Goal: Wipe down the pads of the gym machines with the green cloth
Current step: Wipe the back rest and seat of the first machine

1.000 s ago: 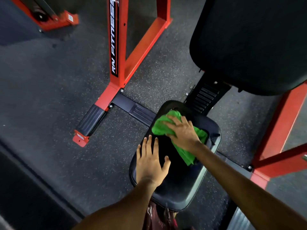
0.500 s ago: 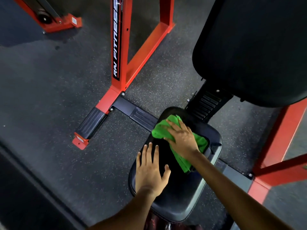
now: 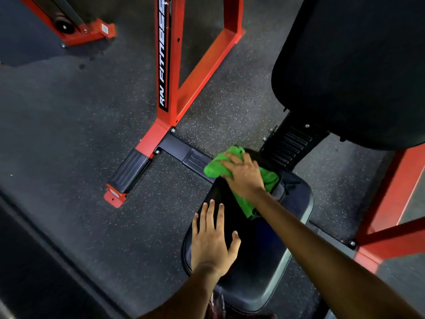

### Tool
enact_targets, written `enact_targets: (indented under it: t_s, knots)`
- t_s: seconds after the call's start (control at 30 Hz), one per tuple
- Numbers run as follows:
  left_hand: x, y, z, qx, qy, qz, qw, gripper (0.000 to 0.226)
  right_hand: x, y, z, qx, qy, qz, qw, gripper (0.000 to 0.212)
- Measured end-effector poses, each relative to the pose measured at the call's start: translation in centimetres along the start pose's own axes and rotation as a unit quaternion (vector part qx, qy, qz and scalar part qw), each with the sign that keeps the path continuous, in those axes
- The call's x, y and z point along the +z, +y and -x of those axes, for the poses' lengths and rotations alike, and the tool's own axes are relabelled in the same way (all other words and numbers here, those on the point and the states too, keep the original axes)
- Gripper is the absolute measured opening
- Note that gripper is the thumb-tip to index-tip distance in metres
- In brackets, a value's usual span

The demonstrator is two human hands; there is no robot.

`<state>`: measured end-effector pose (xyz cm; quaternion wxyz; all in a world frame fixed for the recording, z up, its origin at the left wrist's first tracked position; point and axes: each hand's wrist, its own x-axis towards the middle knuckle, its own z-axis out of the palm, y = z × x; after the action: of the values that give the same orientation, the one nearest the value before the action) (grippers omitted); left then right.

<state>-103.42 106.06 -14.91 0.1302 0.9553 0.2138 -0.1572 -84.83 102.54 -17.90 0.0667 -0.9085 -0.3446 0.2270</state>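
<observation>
At the far left corner of the black seat pad (image 3: 264,261), the right hand (image 3: 245,174) presses its grip down on the green cloth (image 3: 215,168), fingers curled over the bunched fabric, part of which overhangs the pad's edge. Nearer, the left hand (image 3: 212,240) rests flat on the pad with fingers spread, holding nothing. Behind rises the large back pad (image 3: 349,70), beside the red frame (image 3: 170,72). A stroke pushed further could carry the cloth off the edge, leaving the near half unwiped
</observation>
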Motion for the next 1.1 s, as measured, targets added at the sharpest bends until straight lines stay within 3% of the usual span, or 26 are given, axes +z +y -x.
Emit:
enact_targets:
  t_s: [0.1, 0.17, 0.23, 0.3, 0.37, 0.47, 0.57, 0.63, 0.8, 0.87, 0.97, 1.03, 1.1]
  knots:
    - [0.0, 0.0, -0.1, -0.001, 0.003, 0.0, 1.0, 0.067, 0.1, 0.6, 2.0, -0.091, 0.001, -0.029, 0.995, 0.052]
    - [0.0, 0.0, -0.1, -0.001, 0.007, -0.004, 1.0, 0.067, -0.4, 3.1, 0.3, -0.088, -0.016, 0.012, 0.996, 0.054]
    - [0.2, -0.1, 0.0, 0.001, 0.016, -0.005, 1.0, 0.068, -0.7, 6.0, -2.1, -0.006, -0.025, 0.02, 0.999, 0.054]
    - [0.2, -0.1, 0.0, 0.0, 0.016, -0.009, 1.0, 0.068, -0.9, 7.7, -3.7, 0.105, -0.02, -0.065, 0.992, 0.054]
    - [0.2, -0.1, 0.0, -0.002, 0.012, -0.012, 1.0, 0.067, -0.9, 6.9, -4.0, 0.138, -0.021, -0.054, 0.989, 0.053]
    - [0.1, 0.0, 0.0, 0.001, 0.01, -0.012, 1.0, 0.068, -0.5, 2.8, -1.8, 0.039, -0.012, 0.05, 0.998, 0.052]
    - [-0.3, 0.2, -0.2, -0.004, 0.008, -0.017, 1.0, 0.069, -0.3, 0.1, 1.1, -0.109, -0.018, 0.054, 0.992, 0.053]
    - [-0.4, 0.2, 0.0, -0.005, 0.001, -0.008, 1.0, 0.071, -0.8, 1.3, 0.6, -0.133, -0.041, 0.042, 0.989, 0.053]
    - [-0.6, 0.3, 0.1, 0.0, -0.008, -0.004, 1.0, 0.073, -1.3, 7.6, -2.6, 0.12, -0.026, -0.089, 0.988, 0.053]
    - [-0.6, 0.3, 0.2, -0.001, -0.013, -0.001, 1.0, 0.074, -1.4, 6.5, -2.0, 0.145, -0.026, -0.068, 0.987, 0.052]
    - [-0.6, 0.3, 0.0, -0.003, -0.012, -0.002, 1.0, 0.074, -0.8, 2.2, 0.4, 0.054, -0.028, 0.023, 0.998, 0.051]
    - [-0.6, 0.3, 0.0, -0.003, -0.012, -0.001, 1.0, 0.073, -0.2, 0.7, 1.8, -0.035, -0.021, 0.035, 0.999, 0.051]
    - [-0.5, 0.3, 0.0, -0.001, -0.011, 0.0, 1.0, 0.073, -0.2, 1.9, 1.5, -0.068, -0.028, 0.012, 0.997, 0.051]
